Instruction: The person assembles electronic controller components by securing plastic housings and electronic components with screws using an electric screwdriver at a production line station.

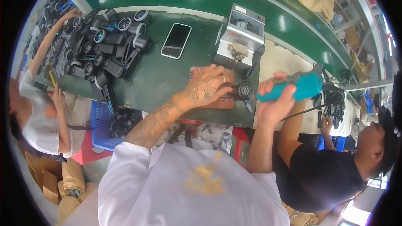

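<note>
My left hand lies over a reddish-brown block at the bench's near edge. Its fingers and thumb close on a black part with a round, grille-like end, which sticks out to the right. The hand hides most of that part's body. In my right hand is a teal electric screwdriver, tilted sideways with its narrow end to the left, close to the round end. Whether its tip touches anything I cannot tell. Behind the block stands a grey and silver machine.
Many black parts with round ends are heaped at the left. A phone lies mid-bench. A blue crate stands below the left edge. Co-workers sit at the left and right; a black cord runs near my right wrist.
</note>
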The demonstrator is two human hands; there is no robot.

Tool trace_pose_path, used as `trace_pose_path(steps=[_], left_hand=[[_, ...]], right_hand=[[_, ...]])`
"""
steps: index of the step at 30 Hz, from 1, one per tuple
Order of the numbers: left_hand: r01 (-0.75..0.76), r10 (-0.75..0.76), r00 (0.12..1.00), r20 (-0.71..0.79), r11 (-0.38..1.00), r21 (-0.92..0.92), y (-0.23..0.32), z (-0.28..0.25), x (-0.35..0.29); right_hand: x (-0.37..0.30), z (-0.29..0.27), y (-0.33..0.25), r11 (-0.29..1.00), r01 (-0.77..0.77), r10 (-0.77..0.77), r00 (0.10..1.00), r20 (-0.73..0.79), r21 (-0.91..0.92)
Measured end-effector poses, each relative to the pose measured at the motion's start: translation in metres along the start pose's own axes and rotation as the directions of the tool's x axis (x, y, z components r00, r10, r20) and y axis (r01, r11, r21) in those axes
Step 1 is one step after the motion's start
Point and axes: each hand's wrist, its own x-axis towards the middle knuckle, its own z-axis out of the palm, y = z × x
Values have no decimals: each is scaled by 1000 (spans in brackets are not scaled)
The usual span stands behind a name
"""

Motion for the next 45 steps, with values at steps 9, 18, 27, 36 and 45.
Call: trace_pose_path(steps=[9,18,27,36,45], left_hand=[[-80,89,995,-48,984,156,-1,-2,-10],[-48,57,996,-72,991,123,1,0,-8],[-22,36,992,-120,993,119,0,5,-9],[-2,8,997,-75,997,72,-2,2,-9],[-3,5,1000,-16,989,147,0,2,-7]], right_hand=[[68,51,59,973,182,-169,981,95,-139],[73,46,87,970,193,-171,974,150,-147],[34,31,48,990,-6,18,996,91,-139],[23,25,54,992,7,10,990,138,-127],[19,17,73,999,0,7,986,164,-42]])
